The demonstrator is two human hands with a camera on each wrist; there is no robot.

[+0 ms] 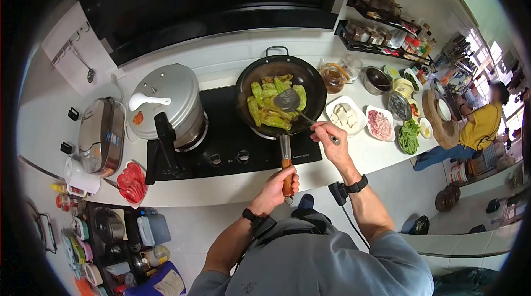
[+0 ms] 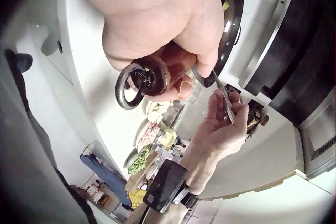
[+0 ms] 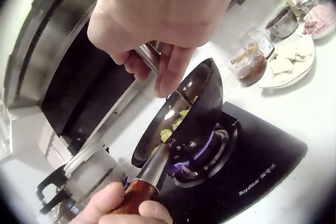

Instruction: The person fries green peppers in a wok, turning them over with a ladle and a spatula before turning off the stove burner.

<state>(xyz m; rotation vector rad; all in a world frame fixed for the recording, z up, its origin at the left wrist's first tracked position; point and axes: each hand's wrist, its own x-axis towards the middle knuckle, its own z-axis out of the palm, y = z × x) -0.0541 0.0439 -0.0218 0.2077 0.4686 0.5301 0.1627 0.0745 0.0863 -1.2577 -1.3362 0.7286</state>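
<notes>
A black wok (image 1: 316, 83) sits over the right burner, where the right wrist view shows a blue-violet flame (image 3: 195, 155) under it. Browned green peppers (image 1: 255, 109) lie inside. My left hand (image 1: 273, 190) grips the wok's wooden handle (image 1: 287, 181), whose end ring (image 2: 124, 88) shows in the left wrist view. My right hand (image 1: 334, 144) holds the metal spatula (image 1: 287, 100) by its shaft, the blade resting on the peppers. In the right wrist view the right hand (image 3: 160, 19) is above the wok (image 3: 210, 92), with the blade hidden.
Left of the wok stands a pressure cooker (image 1: 176, 83) with a white spoon (image 1: 149, 100) on its lid. Plates of white pieces (image 1: 344, 116), raw meat (image 1: 379, 125) and green vegetables (image 1: 409, 136) are on the right counter. Sliced red food (image 1: 131, 183) sits front left. A person in yellow (image 1: 483, 124) is far right.
</notes>
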